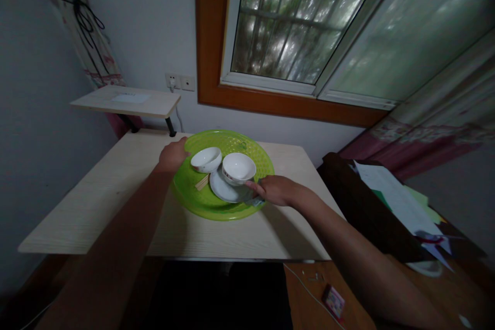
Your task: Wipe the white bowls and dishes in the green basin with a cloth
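Observation:
A round green basket (189, 201) is over the light wooden table, with a white bowl (207, 160) on its left and a second white bowl (238, 167) beside it. Under the second bowl lies a white plate (224, 189). Short wooden sticks (202, 182) lie left of the plate. My left hand (174, 155) is closed on the basket's left rim. At the right side, my right hand (274, 190) grips the rim, its thumb reaching inward near the second bowl. A greyish cloth or wrapper (255, 201) shows below that hand.
The table (247, 240) has a small raised shelf (131, 100) at its back left. A wall socket (172, 81) with a plug and cable is behind. Papers (394, 196) lie on dark furniture at the right. A small pink box (333, 301) is on the floor.

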A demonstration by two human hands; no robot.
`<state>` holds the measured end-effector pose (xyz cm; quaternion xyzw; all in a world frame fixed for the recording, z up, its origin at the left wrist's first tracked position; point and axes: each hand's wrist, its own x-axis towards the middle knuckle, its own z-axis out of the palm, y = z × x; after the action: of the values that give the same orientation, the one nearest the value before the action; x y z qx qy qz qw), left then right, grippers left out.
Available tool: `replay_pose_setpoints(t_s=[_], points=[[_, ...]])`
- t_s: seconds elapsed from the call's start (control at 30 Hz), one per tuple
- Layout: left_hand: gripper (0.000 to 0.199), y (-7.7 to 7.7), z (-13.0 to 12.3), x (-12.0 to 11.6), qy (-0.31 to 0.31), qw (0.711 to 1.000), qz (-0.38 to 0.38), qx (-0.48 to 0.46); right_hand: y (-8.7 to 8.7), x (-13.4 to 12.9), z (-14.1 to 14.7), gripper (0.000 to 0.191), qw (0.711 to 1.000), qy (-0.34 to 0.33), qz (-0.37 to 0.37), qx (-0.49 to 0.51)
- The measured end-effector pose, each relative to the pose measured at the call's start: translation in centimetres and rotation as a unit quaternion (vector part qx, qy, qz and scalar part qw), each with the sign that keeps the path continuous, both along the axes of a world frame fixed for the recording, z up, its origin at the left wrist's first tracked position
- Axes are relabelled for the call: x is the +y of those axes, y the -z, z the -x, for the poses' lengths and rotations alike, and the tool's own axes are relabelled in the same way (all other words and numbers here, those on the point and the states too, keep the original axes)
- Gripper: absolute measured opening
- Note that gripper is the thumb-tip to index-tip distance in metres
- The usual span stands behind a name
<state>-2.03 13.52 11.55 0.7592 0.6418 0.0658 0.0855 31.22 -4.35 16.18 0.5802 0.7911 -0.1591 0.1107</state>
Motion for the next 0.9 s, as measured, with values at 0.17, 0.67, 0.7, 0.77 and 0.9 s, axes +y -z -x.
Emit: replay_pose_setpoints(t_s=[0.17, 0.67, 0.7, 0.77, 0.9], points=[[0.06, 0.0, 0.1, 0.2, 0.008, 1.0, 0.001, -0.007, -0.2, 2.4, -1.9, 0.101, 0.999, 0.035, 0.004, -0.024], [0.063, 0.5, 0.5, 1.2, 0.015, 1.0, 0.012, -0.016, 1.5, 10.5, -3.0, 0.086, 0.998, 0.035, -0.052, -0.031], [0.062, 0.4, 0.5, 1.1, 0.017, 1.0, 0.013, -0.015, 1.5, 10.8, -3.0, 0.087, 0.998, 0.035, -0.051, -0.022], [0.061, 0.2, 0.5, 0.9, 0.018, 1.0, 0.016, -0.013, 1.3, 11.4, -2.9, 0.09, 0.998, 0.041, -0.046, -0.01], [0.061, -0.1, 0.3, 0.5, 0.016, 1.0, 0.016, -0.007, 1.2, 11.9, -2.7, 0.089, 0.997, 0.056, -0.045, -0.009]])
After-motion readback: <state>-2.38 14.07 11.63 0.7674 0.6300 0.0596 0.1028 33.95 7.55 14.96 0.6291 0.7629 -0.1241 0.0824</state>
